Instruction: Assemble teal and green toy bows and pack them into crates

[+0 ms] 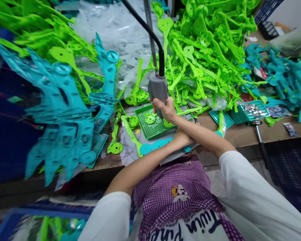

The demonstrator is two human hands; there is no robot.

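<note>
Lime-green plastic pieces (203, 50) by the armful, a great tangled heap sprawling over the back of the surface (237, 134)! Out on the left, turquoise shells (72, 113) are stacked in a wide fan, pointed ends up and down, with milky plastic bags (110, 23) at the back between the two colours. Over on the right, a looser turquoise pile (288, 73). Closer in, a purple checked apron (170, 180) at the near edge, white sleeves either side. Now to the middle of the action: a green perforated tray (154, 130) lies slightly skewed, and just in front of it a long blue piece (154, 145) runs beneath the left forearm. Above the tray, a grey power tool (157, 85), upright, black cable (161, 53) curving away from its top. And look, the arms are crossed! The right hand (165, 108) wraps round the tool's lower body; the left hand (182, 138) is tucked low under the right forearm, beside the blue piece, fingers hidden, so no telling whether it grips. Inside the tray, a round green part (149, 118) lies left of the tool. Tiniest of all, far right, silver-coloured discs (254, 109) in a small turquoise box (237, 116).
</note>
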